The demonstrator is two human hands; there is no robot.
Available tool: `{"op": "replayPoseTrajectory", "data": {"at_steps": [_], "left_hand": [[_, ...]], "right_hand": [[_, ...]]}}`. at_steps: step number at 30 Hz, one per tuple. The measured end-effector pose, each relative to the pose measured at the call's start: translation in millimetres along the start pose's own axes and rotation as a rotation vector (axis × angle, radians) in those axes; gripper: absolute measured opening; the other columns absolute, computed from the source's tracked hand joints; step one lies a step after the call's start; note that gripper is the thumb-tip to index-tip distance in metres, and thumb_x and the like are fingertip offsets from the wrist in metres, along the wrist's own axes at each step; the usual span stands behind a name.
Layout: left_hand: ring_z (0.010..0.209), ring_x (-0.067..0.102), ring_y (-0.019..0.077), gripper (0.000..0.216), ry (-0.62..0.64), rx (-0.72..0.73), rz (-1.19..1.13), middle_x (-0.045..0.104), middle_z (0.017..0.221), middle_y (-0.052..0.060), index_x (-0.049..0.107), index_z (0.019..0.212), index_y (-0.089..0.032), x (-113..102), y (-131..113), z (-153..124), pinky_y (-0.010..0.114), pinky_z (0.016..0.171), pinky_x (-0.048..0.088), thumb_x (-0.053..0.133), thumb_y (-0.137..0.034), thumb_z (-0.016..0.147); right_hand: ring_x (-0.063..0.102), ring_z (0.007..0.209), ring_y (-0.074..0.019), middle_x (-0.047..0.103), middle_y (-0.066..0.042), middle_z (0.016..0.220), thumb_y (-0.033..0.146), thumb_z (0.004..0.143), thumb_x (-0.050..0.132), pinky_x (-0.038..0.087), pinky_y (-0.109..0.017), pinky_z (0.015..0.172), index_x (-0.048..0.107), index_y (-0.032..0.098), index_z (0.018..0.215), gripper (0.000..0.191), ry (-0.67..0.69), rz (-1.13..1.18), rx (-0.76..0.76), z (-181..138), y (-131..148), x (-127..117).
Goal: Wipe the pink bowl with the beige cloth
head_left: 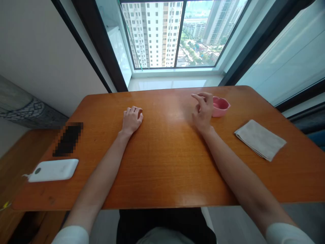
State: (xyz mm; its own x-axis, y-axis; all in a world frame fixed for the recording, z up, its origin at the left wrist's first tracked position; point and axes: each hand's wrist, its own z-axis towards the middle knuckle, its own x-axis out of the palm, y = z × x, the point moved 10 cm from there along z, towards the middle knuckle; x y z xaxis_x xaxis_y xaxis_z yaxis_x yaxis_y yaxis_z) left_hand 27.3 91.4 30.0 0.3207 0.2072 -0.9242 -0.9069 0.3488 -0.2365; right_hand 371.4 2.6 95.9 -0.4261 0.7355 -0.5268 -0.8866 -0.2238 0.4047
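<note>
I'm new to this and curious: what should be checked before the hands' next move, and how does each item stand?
1. Left hand free: ok, nothing visible in it.
2. Right hand clear of the pink bowl: cannot tell, they overlap in view.
3. Pink bowl upright: ok.
4. Pale cloth folded flat: ok.
5. White object well inside the table: not ok, one end lies at the left edge.

A glossy orange-brown wooden table point(162, 149) carries a pink wavy-rimmed bowl point(220, 107), a folded pale-grey cloth point(260, 139), a flat white rounded slab point(54, 170) and a pixelated dark oblong object point(68, 139).
</note>
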Motion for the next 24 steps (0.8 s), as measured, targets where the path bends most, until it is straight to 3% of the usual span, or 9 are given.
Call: {"op": "replayPoseTrajectory", "data": {"at_steps": [2, 5, 7, 9, 12, 17, 20, 24], "left_hand": [[0.132, 0.062, 0.0382, 0.032, -0.003, 0.002, -0.005, 0.072, 0.139, 0.013, 0.072, 0.133, -0.022, 0.4, 0.3, -0.2, 0.056, 0.116, 0.049, 0.053, -0.031, 0.109], [0.131, 0.062, 0.0379, 0.031, -0.005, 0.005, -0.01, 0.072, 0.139, 0.013, 0.071, 0.133, -0.022, 0.9, 0.3, -0.3, 0.056, 0.116, 0.048, 0.053, -0.031, 0.109], [0.132, 0.062, 0.0378, 0.031, -0.005, 0.003, -0.014, 0.072, 0.139, 0.013, 0.071, 0.133, -0.023, 0.9, 0.4, -0.2, 0.056, 0.116, 0.048, 0.053, -0.031, 0.109], [0.132, 0.062, 0.0375, 0.031, -0.003, 0.002, -0.019, 0.072, 0.139, 0.013, 0.071, 0.133, -0.023, 0.8, 0.4, -0.1, 0.055, 0.116, 0.048, 0.054, -0.031, 0.109], [0.132, 0.062, 0.0373, 0.031, -0.005, 0.006, -0.022, 0.072, 0.139, 0.013, 0.072, 0.133, -0.023, 1.0, 0.2, 0.3, 0.055, 0.116, 0.048, 0.054, -0.031, 0.109], [0.131, 0.062, 0.0375, 0.031, -0.02, 0.004, -0.013, 0.072, 0.138, 0.013, 0.073, 0.132, -0.023, 1.6, 1.5, 0.6, 0.055, 0.116, 0.049, 0.054, -0.032, 0.108], [0.131, 0.061, 0.0376, 0.031, -0.014, 0.005, -0.014, 0.072, 0.138, 0.013, 0.072, 0.132, -0.024, 1.9, 0.6, 0.6, 0.056, 0.116, 0.048, 0.054, -0.032, 0.108], [0.132, 0.061, 0.0383, 0.03, -0.004, 0.0, -0.012, 0.072, 0.138, 0.013, 0.072, 0.132, -0.023, 1.1, -0.7, 0.8, 0.056, 0.116, 0.048, 0.054, -0.031, 0.108]], "right_hand": [[0.058, 0.143, -0.0345, 0.06, -0.018, 0.15, 0.004, 0.093, 0.036, 0.05, -0.062, 0.117, 0.071, 0.027, 0.142, 0.064, -0.055, -0.037, 0.023, 6.0, -10.0, -15.6], [0.031, 0.167, -0.0415, 0.047, -0.019, 0.166, 0.009, 0.093, 0.041, 0.032, -0.076, 0.127, 0.067, 0.022, 0.145, 0.06, -0.14, -0.159, 0.067, 13.3, -27.8, -41.5], [0.016, 0.172, -0.0444, 0.041, -0.022, 0.173, 0.015, 0.096, 0.042, 0.016, -0.082, 0.13, 0.065, 0.02, 0.146, 0.055, -0.161, -0.254, 0.137, 14.2, -46.0, -54.2], [0.013, 0.171, -0.0459, 0.035, -0.023, 0.179, 0.026, 0.103, 0.042, 0.009, -0.084, 0.13, 0.062, 0.02, 0.152, 0.053, -0.127, -0.311, 0.236, 11.6, -70.7, -58.2], [0.03, 0.167, -0.0453, 0.036, -0.026, 0.179, 0.042, 0.106, 0.047, 0.022, -0.078, 0.132, 0.057, 0.018, 0.159, 0.059, -0.109, -0.305, 0.392, 3.2, -111.0, -57.1], [0.062, 0.147, -0.0399, 0.063, -0.025, 0.157, 0.058, 0.096, 0.065, 0.045, -0.063, 0.128, 0.046, 0.012, 0.166, 0.087, -0.063, -0.155, 0.525, -2.0, -152.0, -37.8], [0.067, 0.14, -0.0387, 0.069, -0.021, 0.151, 0.065, 0.085, 0.077, 0.048, -0.061, 0.126, 0.043, 0.016, 0.169, 0.103, 0.003, -0.114, 0.51, -0.1, -148.4, -26.0], [0.067, 0.139, -0.0387, 0.069, -0.022, 0.151, 0.066, 0.082, 0.08, 0.049, -0.06, 0.126, 0.058, 0.016, 0.158, 0.094, 0.099, -0.029, 0.411, -4.7, -105.1, -7.4]]}}
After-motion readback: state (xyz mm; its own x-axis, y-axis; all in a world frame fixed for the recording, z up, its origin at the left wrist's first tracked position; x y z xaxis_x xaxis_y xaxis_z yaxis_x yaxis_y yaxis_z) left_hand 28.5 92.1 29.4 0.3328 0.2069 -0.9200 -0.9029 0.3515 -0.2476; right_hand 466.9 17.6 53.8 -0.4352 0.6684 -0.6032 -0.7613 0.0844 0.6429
